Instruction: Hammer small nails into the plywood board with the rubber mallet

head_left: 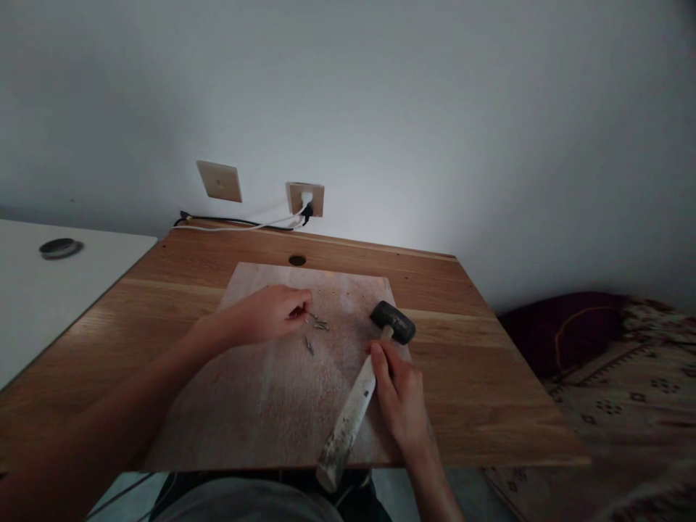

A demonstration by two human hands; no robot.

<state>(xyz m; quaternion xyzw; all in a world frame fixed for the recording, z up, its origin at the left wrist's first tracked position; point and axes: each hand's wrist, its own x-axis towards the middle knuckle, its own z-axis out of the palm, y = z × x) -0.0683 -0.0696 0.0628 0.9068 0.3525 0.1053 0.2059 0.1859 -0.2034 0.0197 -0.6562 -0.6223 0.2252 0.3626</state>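
Note:
My right hand (401,395) grips a mallet by its worn, whitish wooden handle (351,417), just below the black head (392,322). The handle slants toward me, and its butt reaches past the near edge of the board. On the left, my left hand (277,313) is low over the board with its fingers pinched together. A thin nail (313,315) shows at the fingertips. Beside them, several small metal nails (320,325) lie loose on the pale wooden board (261,406). Part of the left fingers' grip is hidden by the hand itself.
The board lies on a brown wooden table (478,377) with a round cable hole (297,260). Behind it, cables (239,223) run to a wall socket (305,199). A white surface (65,290) with a dark round object (57,248) adjoins at left; patterned fabric (625,406) is at right.

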